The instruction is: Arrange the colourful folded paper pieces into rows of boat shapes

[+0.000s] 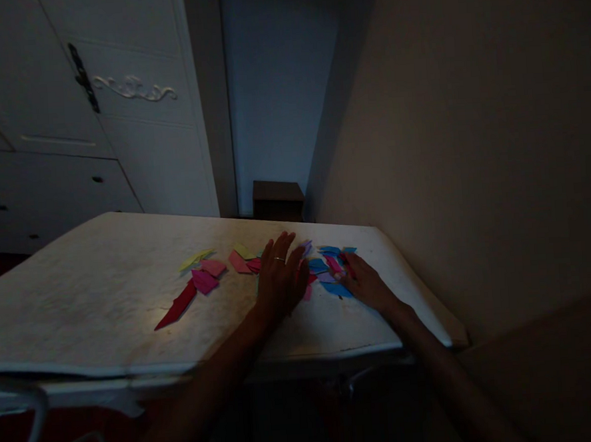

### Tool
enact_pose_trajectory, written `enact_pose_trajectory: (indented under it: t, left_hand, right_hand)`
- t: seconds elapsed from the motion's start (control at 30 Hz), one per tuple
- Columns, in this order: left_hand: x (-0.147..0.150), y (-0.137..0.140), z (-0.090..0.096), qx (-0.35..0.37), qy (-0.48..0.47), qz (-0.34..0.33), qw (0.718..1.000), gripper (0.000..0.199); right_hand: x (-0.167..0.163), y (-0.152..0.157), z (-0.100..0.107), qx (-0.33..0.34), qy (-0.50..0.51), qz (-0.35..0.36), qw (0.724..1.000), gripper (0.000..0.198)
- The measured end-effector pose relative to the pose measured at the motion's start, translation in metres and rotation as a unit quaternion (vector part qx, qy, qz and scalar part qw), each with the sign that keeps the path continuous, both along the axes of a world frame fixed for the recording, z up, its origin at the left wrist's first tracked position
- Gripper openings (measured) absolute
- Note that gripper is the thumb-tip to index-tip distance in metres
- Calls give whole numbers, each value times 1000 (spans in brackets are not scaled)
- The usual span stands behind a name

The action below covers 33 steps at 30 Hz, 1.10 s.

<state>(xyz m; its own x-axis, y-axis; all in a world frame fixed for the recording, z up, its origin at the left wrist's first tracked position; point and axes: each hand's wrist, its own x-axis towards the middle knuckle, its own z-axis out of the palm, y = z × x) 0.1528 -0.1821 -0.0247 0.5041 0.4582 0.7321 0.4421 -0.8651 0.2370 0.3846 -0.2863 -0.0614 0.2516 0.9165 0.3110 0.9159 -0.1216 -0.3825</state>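
Observation:
Folded paper pieces in several colours lie on a white-topped table (124,285). My left hand (279,275), with a ring on one finger, is palm down over the middle pieces with its fingers spread, hiding part of them. My right hand (367,283) has its thumb and fingers bent around a pink paper piece (333,264) among blue paper pieces (318,265). Another blue paper piece (337,290) lies just below its thumb. To the left are a magenta paper piece (205,281), a long red paper piece (176,306) and a yellow-green paper piece (196,259).
A bare wall (482,156) runs close along the table's right side. White cupboards (145,150) stand behind on the left. Past the far edge is a small brown box-like cabinet (277,192). A pale metal frame (35,423) is at the lower left. The room is dim.

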Motion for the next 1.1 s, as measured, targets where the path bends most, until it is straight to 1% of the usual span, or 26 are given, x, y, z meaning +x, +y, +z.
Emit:
enact_pose_trajectory:
  t: [0.07,0.1,0.17,0.2,0.23,0.3,0.33,0.4,0.47,0.57,0.63,0.73,0.83,0.93,1.0,1.1]
  left_hand:
    - [-20,-5,3,40,-36,-18,998,28]
    - [-33,-6,2,54,-47,-15,997,27]
    - [-60,-4,-1,61,-43,23,997,28]
    - [-74,0,-3,48,-25,57,997,30]
    - [-89,5,-6,26,-10,105,994,33]
    - [-115,19,-9,-31,49,197,979,42]
    - [-125,26,-11,-59,78,230,968,48]
    - [-141,40,-14,-103,132,255,952,58]
    - [-148,51,-17,-127,170,235,949,66]
    - [-148,60,-21,-140,208,184,951,72]
    - [-146,61,-23,-146,219,159,951,73]
    - [-146,58,-21,-155,210,138,955,76]
    - [-147,51,-19,-157,191,139,959,86]
    - [-147,45,-17,-127,182,134,966,96]
    - [-149,43,-18,-111,188,134,967,97]
    - [-154,47,-20,-115,208,160,958,98]
  right_hand:
    - [-4,12,0,-27,-17,-27,999,79]
    - [-6,19,1,-36,-29,-34,998,80]
    - [-11,30,4,-45,-54,-34,997,81]
    - [-13,35,5,-50,-65,-36,996,80]
    - [-16,40,6,-59,-76,-36,995,79]
    - [-24,47,8,-84,-93,-36,991,78]
    - [-29,51,9,-95,-100,-35,990,77]
    - [-41,57,9,-105,-111,-35,988,76]
    - [-55,64,8,-103,-116,-37,987,73]
    - [-78,76,7,-97,-124,-29,987,70]
    - [-93,86,7,-93,-131,-23,987,70]
    - [-114,103,5,-86,-132,-16,987,71]
    - [-135,120,3,-78,-127,-18,989,69]
    - [-158,139,4,-66,-130,-23,989,69]
    - [-174,151,6,-57,-132,-22,989,69]
    - [-196,170,7,-43,-131,-10,990,71]
